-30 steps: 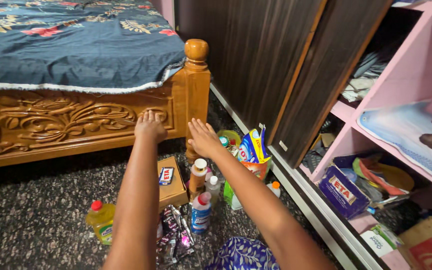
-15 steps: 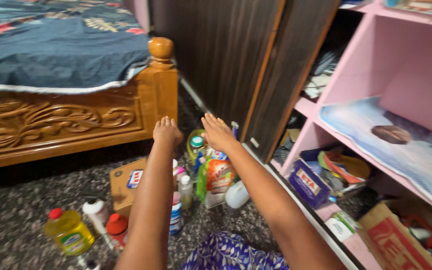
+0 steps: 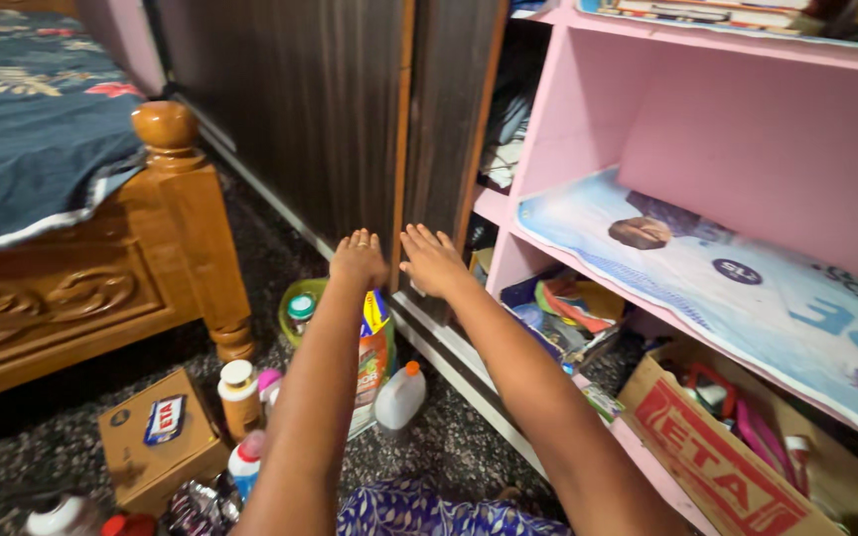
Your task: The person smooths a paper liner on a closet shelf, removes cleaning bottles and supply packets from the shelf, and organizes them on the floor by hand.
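Reaching — open hands (image 3: 399,260) — wardrobe door (image 3: 449,109)

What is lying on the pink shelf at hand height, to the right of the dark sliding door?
A pale blue printed sheet covers the pink shelf; nothing stands on it. The shelf surface beneath is hidden. Both hands, left hand and right hand, are empty.

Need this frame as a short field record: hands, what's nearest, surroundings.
left hand: open, palm down, empty, stretched forward
right hand: open, palm down, empty, beside the left
nearest: dark wooden sliding door in front of the fingertips; contact cannot be told
below arms: white bottle with orange cap, colourful pouch, green tub
floor left: cardboard box
right: pink shelves
left: carved wooden bed
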